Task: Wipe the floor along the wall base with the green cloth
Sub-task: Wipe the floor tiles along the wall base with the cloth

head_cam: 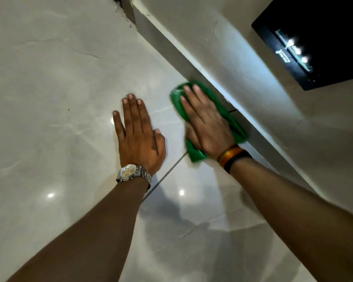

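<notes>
Glossy pale tiled floor (pixel 59 88), grey wall base (pixel 171 51) running diagonally up and away past the right hand (pixel 206 127). Green cloth (pixel 194 153) crumpled under that flat, spread palm, pressed down rather than gripped, its long axis along the skirting and its far edge touching it. Left hand (pixel 139 135) open, empty, braced flat on tile just beside.
</notes>
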Tool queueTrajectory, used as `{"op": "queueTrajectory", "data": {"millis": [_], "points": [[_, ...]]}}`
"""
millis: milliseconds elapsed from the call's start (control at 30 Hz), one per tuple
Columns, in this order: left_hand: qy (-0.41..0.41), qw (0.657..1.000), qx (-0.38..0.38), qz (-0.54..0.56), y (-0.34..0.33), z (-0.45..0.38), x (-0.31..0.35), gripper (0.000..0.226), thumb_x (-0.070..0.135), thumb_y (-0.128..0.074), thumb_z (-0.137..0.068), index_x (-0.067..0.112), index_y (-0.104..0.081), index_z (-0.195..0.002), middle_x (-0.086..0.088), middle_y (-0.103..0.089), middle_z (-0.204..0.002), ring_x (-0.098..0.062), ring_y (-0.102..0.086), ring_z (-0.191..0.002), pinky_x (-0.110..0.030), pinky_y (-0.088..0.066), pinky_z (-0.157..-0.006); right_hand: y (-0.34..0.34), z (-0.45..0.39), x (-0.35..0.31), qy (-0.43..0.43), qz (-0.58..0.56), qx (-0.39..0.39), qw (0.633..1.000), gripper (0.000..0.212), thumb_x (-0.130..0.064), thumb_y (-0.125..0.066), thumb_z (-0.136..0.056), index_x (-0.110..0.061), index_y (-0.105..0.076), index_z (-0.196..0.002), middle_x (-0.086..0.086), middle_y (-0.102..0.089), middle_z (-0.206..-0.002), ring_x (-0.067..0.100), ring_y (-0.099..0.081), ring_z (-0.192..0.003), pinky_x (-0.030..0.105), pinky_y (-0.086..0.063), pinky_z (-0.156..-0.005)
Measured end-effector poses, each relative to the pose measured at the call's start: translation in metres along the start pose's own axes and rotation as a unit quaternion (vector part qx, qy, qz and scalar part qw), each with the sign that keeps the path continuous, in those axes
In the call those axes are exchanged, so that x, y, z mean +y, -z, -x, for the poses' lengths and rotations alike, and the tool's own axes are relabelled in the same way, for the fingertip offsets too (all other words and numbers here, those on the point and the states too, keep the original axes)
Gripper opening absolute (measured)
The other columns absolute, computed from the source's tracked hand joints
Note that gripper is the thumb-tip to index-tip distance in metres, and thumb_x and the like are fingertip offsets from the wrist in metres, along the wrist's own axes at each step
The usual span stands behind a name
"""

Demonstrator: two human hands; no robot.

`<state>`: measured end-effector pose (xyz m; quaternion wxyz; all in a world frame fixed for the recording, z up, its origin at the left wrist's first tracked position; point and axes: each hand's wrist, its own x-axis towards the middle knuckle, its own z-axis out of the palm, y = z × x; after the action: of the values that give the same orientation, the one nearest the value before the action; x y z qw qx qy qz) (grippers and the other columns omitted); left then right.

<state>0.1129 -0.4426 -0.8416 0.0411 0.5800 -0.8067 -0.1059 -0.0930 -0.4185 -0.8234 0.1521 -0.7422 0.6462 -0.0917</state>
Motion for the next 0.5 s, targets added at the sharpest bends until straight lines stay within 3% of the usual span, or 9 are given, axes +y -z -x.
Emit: {"op": "queueTrajectory", "data": {"millis": [100, 233, 400, 500], "points": [[0.005, 1.0, -0.003, 0.004, -0.001, 0.001, 0.001, 0.083, 0.032, -0.036, -0.1, -0.007, -0.012, -0.17, -0.027, -0.007, -0.179, -0.04, -0.005, -0.169, -0.062, -0.005, -0.136, 0.006, 0.059, 0.014, -0.032, 0.006, -0.049, 0.998, 0.068, -0.033, -0.043, -0.099, -0.009, -0.022, -0.16, 0.012, -0.016, -0.17, 0.028, -0.006, -0.159, 0.055, -0.022, -0.125], [0.002, 1.0, -0.005, 0.003, 0.0, 0.001, 0.0, 0.083, 0.032, -0.034, -0.1, -0.009, -0.012, -0.169, -0.028, -0.007, -0.179, -0.041, -0.005, -0.168, -0.063, -0.005, -0.136, 0.007, 0.016, 0.016, 0.039, 0.014, -0.074, 0.996, 0.073, -0.035, -0.047, -0.097, -0.007, -0.022, -0.16, 0.015, -0.018, -0.169, 0.032, -0.007, -0.159, 0.05, -0.013, -0.129], [-0.006, 1.0, 0.013, 0.002, -0.003, 0.001, 0.0, 0.082, 0.033, -0.032, -0.1, -0.009, -0.015, -0.168, -0.029, -0.01, -0.178, -0.041, -0.008, -0.168, -0.064, -0.006, -0.135, -0.001, -0.066, -0.009, 0.062, -0.014, -0.017, 0.998, 0.073, -0.032, -0.052, -0.094, -0.004, -0.029, -0.157, 0.017, -0.026, -0.167, 0.035, -0.014, -0.158, 0.047, -0.01, -0.13], [-0.011, 1.0, 0.014, -0.008, -0.004, 0.002, -0.002, 0.082, 0.031, -0.035, -0.1, -0.009, -0.014, -0.169, -0.028, -0.01, -0.179, -0.041, -0.007, -0.168, -0.063, -0.005, -0.135, 0.001, -0.024, -0.005, 0.013, -0.037, -0.01, 0.999, 0.073, -0.03, -0.058, -0.095, -0.006, -0.028, -0.158, 0.018, -0.02, -0.168, 0.033, -0.01, -0.158, 0.051, -0.013, -0.129]]}}
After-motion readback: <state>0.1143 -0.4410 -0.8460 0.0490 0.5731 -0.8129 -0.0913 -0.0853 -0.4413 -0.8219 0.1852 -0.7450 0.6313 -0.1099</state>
